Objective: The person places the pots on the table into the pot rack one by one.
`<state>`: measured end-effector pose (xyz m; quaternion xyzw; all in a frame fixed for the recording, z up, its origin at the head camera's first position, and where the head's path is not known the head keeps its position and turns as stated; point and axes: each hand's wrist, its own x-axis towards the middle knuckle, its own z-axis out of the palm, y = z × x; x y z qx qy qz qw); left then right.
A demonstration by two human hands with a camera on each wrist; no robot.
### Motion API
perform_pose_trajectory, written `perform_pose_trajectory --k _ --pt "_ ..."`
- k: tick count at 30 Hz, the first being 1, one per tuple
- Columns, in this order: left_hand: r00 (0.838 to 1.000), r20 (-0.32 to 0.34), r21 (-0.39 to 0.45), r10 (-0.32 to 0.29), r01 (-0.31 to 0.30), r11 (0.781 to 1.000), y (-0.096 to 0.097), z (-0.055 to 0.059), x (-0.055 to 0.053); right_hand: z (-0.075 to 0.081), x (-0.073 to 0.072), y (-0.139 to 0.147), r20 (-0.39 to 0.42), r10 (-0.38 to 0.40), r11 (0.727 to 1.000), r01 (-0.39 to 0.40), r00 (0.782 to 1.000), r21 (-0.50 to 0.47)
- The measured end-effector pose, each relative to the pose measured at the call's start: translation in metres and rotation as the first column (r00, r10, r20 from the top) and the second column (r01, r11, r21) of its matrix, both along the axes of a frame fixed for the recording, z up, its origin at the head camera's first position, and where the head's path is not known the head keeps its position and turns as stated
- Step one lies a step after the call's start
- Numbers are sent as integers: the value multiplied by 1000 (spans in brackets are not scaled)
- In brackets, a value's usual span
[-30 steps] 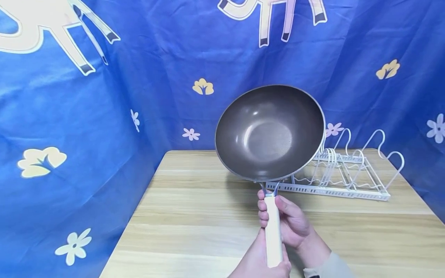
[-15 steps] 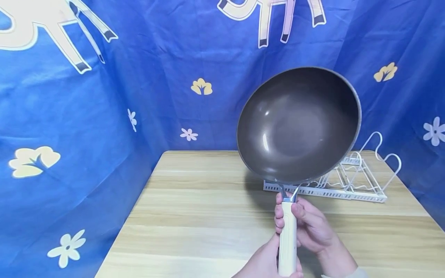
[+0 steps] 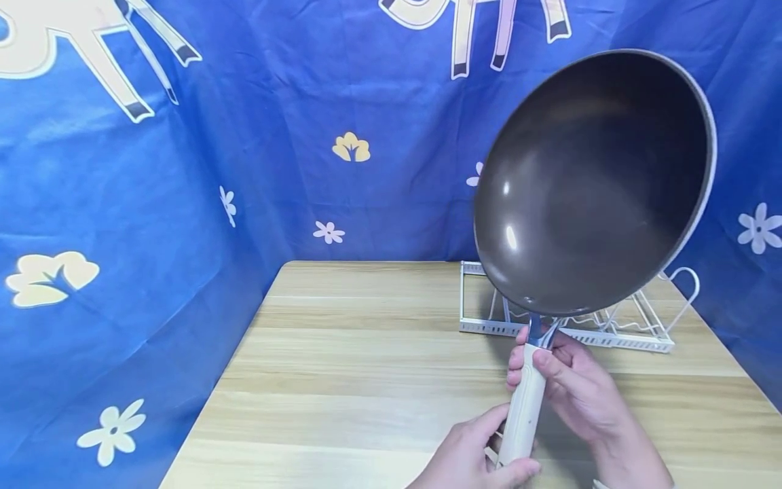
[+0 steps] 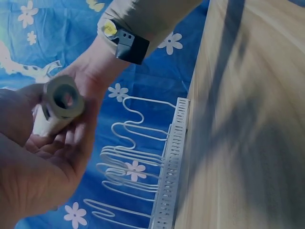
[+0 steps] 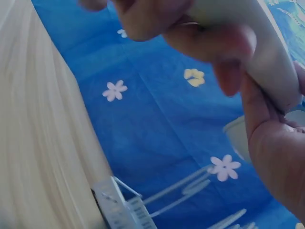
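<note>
Held up and tilted above the table is a wok [image 3: 592, 183], dark inside with a pale rim. Its cream handle [image 3: 524, 407] points down toward me. My right hand [image 3: 586, 394] grips the handle near the metal neck, thumb on the front and fingertips showing at the left side. Lower down, my left hand [image 3: 467, 448] holds the handle's end between thumb and fingers. In the left wrist view the hollow butt of the handle [image 4: 62, 98] faces the camera.
Behind the wok, a white wire rack [image 3: 617, 341] stands on the wooden table [image 3: 342, 353], partly hidden by the wok. Its upright loops rise from slotted rails. A blue patterned cloth [image 3: 391, 210] hangs around the back and sides of the table.
Both hands have carried the wok right and upward, bringing it larger in view and leaning it to the right. More of the rack's left end shows. The left hand's fingers have spread around the handle's end.
</note>
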<state>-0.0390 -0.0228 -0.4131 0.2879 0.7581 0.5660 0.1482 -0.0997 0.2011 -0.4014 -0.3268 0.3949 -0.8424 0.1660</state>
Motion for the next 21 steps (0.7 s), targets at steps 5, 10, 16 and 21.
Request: perform_pose_trajectory --k 5,10,16,21 --pt "989 -129 -84 -67 57 995 4 -4 -1 3 7 6 12 -163 979 161 986 124" --pt "996 -65 -96 -56 49 994 9 -8 -1 7 12 4 -13 -311 913 303 950 273" --pt "998 -47 -94 -34 30 995 13 -16 -1 11 16 -3 -91 -487 742 466 869 482" --pt "995 21 -22 -95 96 995 12 -19 -4 10 15 -8 -89 -512 711 480 854 515"
